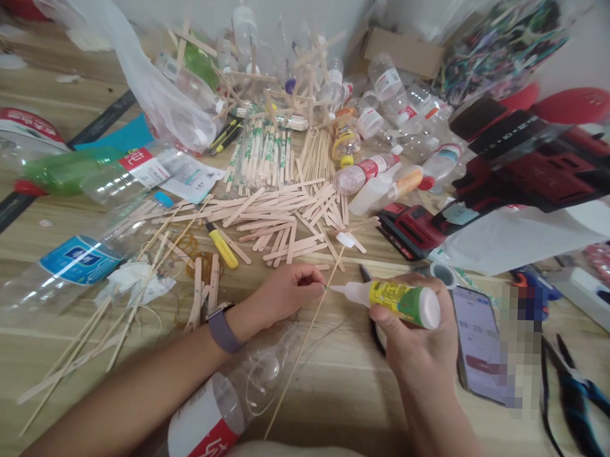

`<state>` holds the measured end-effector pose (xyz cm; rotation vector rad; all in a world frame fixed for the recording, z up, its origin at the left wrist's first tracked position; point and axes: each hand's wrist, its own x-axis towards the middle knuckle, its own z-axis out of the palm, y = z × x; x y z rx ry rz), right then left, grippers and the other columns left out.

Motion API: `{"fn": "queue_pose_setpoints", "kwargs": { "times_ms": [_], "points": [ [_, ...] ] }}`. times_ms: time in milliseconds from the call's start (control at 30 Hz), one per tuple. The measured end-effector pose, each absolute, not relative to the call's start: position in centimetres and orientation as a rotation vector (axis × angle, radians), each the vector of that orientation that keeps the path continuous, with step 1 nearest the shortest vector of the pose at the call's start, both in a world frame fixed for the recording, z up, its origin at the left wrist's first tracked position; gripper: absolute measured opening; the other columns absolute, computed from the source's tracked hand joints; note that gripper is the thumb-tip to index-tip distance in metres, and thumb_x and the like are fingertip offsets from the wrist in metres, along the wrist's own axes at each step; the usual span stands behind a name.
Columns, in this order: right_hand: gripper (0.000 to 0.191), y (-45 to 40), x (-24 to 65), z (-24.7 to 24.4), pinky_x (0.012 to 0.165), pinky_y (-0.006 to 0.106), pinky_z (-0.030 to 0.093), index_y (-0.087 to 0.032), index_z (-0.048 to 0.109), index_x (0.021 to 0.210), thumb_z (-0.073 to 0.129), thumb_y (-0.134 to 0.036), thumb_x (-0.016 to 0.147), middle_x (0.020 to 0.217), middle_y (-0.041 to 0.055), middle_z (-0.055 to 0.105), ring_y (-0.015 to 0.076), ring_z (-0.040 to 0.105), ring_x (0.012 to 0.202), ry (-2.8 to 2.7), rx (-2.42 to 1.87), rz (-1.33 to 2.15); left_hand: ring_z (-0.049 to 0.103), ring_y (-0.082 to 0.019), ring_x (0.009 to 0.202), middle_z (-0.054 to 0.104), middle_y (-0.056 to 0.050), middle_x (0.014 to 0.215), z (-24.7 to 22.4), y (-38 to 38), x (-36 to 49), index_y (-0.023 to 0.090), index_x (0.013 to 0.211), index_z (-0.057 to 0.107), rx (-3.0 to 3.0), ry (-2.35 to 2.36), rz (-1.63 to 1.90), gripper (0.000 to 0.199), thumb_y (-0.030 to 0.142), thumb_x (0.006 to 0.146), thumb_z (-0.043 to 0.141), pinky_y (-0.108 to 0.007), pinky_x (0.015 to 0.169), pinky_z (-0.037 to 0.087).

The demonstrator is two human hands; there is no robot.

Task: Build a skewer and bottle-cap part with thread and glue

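My left hand is closed in a pinch on a thin wooden skewer, which slants down toward me. A craft stick and a small white scrap are near the skewer's far end. In my right hand is a glue bottle with a yellow and green label, tipped on its side. Its narrow nozzle points left and meets or nearly meets the skewer beside my left fingertips; I cannot tell if glue is coming out. Below my left forearm lies a clear plastic bottle with a red and white label.
Loose craft sticks spread across the middle. Plastic bottles crowd the back. A red and black power tool, a phone and pliers are on the right. A yellow-handled tool and skewers lie left.
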<state>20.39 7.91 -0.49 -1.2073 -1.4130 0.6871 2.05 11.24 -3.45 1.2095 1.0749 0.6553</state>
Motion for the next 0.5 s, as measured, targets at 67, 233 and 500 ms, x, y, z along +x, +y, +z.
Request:
{"fn": "queue_pose_setpoints", "kwargs": {
  "times_ms": [67, 233, 500],
  "points": [
    [0.031, 7.89, 20.36, -0.46, 0.061, 0.030, 0.046, -0.023, 0.053, 0.079, 0.082, -0.023, 0.068, 0.077, -0.0011, 0.064, 0.0181, 0.061, 0.069, -1.432, -1.221, 0.679, 0.040, -0.010, 0.058, 0.049, 0.005, 0.064, -3.42, 11.26, 2.06, 0.018, 0.071, 0.058, 1.209, 1.074, 0.652, 0.008, 0.023, 0.075, 0.053, -0.023, 0.055, 0.031],
    [0.031, 7.82, 20.29, -0.31, 0.059, 0.031, 0.046, -0.023, 0.052, 0.080, 0.081, -0.026, 0.069, 0.077, -0.0008, 0.064, 0.0183, 0.060, 0.067, -1.427, -1.257, 0.678, 0.040, -0.010, 0.059, 0.049, 0.005, 0.064, -3.33, 11.27, 2.04, 0.018, 0.072, 0.058, 1.219, 1.078, 0.648, 0.008, 0.023, 0.075, 0.053, -0.023, 0.055, 0.031],
    [0.030, 7.87, 20.34, -0.31, 0.059, 0.031, 0.046, -0.024, 0.054, 0.079, 0.081, -0.025, 0.068, 0.077, -0.0008, 0.064, 0.0181, 0.060, 0.066, -1.425, -1.272, 0.680, 0.040, -0.010, 0.059, 0.050, 0.005, 0.064, -3.24, 11.26, 2.03, 0.018, 0.071, 0.059, 1.208, 1.074, 0.653, 0.007, 0.021, 0.076, 0.054, -0.023, 0.055, 0.031]
  ]
}}
